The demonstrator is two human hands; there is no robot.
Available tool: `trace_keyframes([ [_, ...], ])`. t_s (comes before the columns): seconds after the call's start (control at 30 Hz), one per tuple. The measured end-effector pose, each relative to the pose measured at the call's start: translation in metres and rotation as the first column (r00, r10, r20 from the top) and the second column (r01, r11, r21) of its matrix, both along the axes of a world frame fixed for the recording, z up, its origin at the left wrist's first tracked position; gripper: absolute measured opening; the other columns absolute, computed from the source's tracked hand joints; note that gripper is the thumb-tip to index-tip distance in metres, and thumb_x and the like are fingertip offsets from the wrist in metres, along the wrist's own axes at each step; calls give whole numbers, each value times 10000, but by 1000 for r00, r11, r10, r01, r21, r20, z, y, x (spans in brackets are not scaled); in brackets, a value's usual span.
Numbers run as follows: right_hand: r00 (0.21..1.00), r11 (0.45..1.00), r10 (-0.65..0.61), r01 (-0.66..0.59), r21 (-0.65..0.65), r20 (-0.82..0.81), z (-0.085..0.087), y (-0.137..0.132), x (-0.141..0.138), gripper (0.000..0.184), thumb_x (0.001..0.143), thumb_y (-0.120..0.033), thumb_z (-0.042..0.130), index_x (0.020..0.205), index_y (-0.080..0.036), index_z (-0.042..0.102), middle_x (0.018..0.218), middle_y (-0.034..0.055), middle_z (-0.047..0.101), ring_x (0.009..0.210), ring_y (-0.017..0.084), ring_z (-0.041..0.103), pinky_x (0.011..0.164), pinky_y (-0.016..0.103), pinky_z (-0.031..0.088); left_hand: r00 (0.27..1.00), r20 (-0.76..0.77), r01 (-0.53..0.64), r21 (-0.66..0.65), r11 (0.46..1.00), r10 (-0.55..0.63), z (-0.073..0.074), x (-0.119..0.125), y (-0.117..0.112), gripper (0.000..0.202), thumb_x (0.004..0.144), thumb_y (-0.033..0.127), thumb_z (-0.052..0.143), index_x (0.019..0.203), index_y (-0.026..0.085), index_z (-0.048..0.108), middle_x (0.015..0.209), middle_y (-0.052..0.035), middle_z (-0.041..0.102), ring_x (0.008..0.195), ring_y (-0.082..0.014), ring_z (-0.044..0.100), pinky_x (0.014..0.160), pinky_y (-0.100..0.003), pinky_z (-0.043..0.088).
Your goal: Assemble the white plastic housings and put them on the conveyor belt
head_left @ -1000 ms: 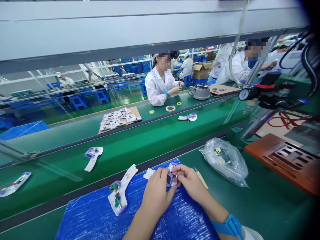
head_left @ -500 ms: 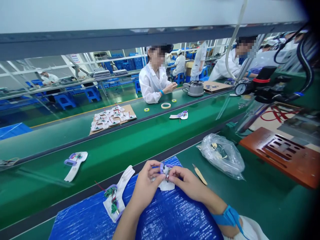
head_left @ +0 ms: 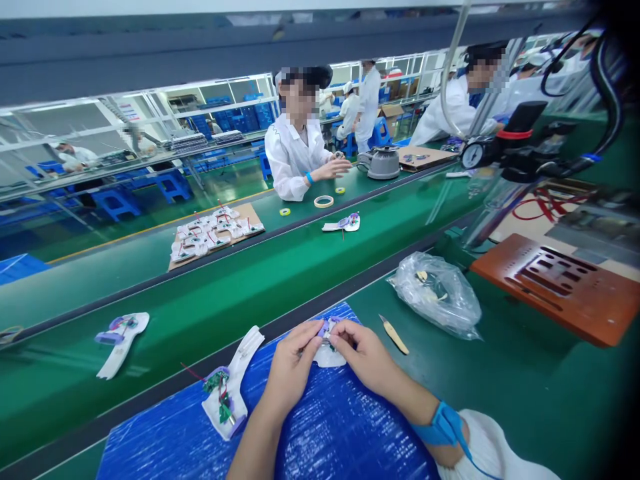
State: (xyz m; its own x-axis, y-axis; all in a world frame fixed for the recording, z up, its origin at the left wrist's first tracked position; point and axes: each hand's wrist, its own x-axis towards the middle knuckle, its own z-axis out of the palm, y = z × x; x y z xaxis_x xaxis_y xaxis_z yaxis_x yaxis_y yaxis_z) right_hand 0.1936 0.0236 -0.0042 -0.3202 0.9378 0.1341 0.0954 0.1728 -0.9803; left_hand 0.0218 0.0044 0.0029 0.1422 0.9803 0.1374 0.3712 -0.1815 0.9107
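Both hands work on a white-and-purple plastic housing [head_left: 331, 357] that lies on a blue plastic-wrapped pad [head_left: 350, 420]. My left hand [head_left: 295, 360] has thumb and fingers closed on its purple left edge. My right hand [head_left: 365, 350] pinches at the upper right of the same housing. The fingers cover most of its inside, so any small part between them is hidden. Left of my left forearm, another white housing [head_left: 245, 357] rests on the pad, with green circuit boards [head_left: 223, 393] and a red wire showing. A blue wrist strap [head_left: 443, 427] circles my right wrist.
A wooden-handled knife [head_left: 395, 335] and a clear plastic bag [head_left: 440, 293] lie to the right. Beyond stands an orange-brown fixture plate [head_left: 555, 283]. Housings ride the green belt [head_left: 215, 293]. Across it, a co-worker [head_left: 300, 153] sits by tape rings [head_left: 323, 201] and a cardboard sheet of housings [head_left: 250, 220].
My left fingers have drawn closer together on the housing, and my right fingers have shifted slightly. Housings on the belt have moved left. The co-worker's hands have parted. The camera view has tilted a little.
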Motion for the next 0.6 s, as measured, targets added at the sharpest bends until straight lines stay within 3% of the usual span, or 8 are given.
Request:
trace_keyframes([
  [0.33, 997, 993, -65, 60, 99, 51, -3, -4, -4, 178, 897, -272, 538, 755, -188, 604, 670, -18, 531, 614, 134, 481, 583, 243, 374, 999, -40, 28, 16, 999, -28, -2, 2, -1, 318, 949, 338, 486, 1205, 246, 650, 1216, -79, 643, 1150, -210, 579, 1042, -398, 425],
  [0.6, 993, 994, -99, 96, 47, 66, -7, -1, -6, 253, 877, -365, 536, 716, -190, 622, 665, 11, 599, 622, 166, 542, 587, 261, 428, 998, -55, 6, 43, 999, -4, -2, 8, -5, 303, 952, 287, 480, 1190, 232, 660, 1181, -88, 643, 1088, -205, 594, 980, -369, 454],
])
